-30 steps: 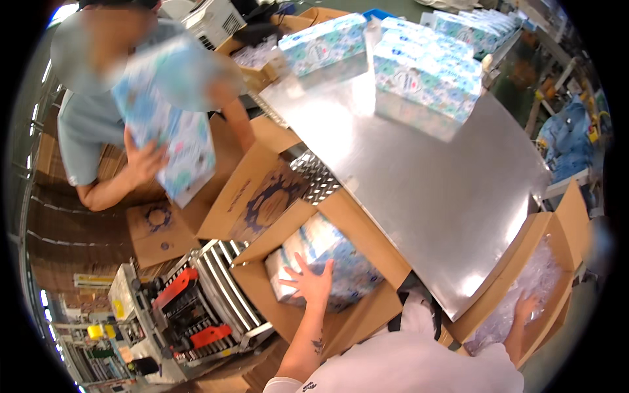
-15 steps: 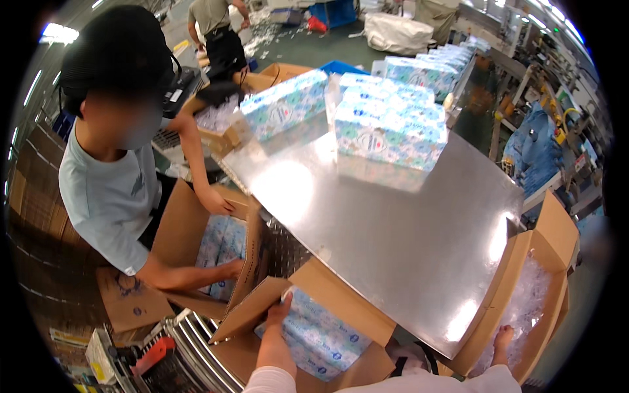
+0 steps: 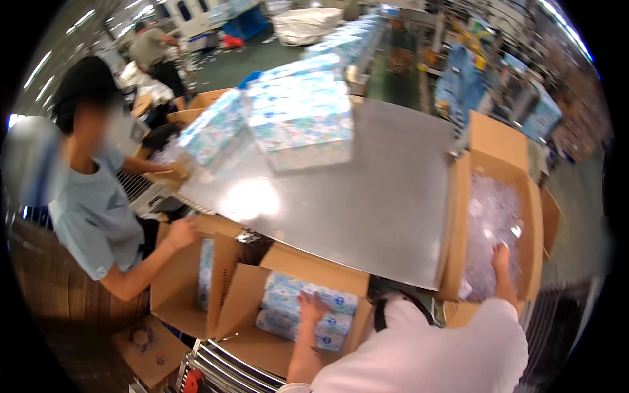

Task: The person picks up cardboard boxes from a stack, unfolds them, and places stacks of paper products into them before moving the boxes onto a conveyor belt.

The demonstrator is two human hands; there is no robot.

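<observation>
My left hand (image 3: 312,306) lies with fingers spread on blue-and-white patterned packs (image 3: 280,308), which sit side by side in an open cardboard box (image 3: 246,327) in front of me. Out to the right, my right hand (image 3: 501,255) reaches into a long cardboard box (image 3: 457,226) filled with crumpled clear plastic pieces (image 3: 486,203). Its fingers look curled among the plastic; what they hold is too small and blurred to make out.
A metal table (image 3: 386,196) spans the middle, carrying stacked patterned packs (image 3: 298,121). At left, a co-worker (image 3: 98,209) stands by another cardboard box (image 3: 180,288) holding similar packs. Metal rollers (image 3: 226,367) run below the boxes. Machinery (image 3: 458,72) stands at far right.
My view has swung right. My left hand has moved from the packs' left edge onto their top, fingers spread. My right hand remains among the plastic. The co-worker's hands have lifted out of their box.
</observation>
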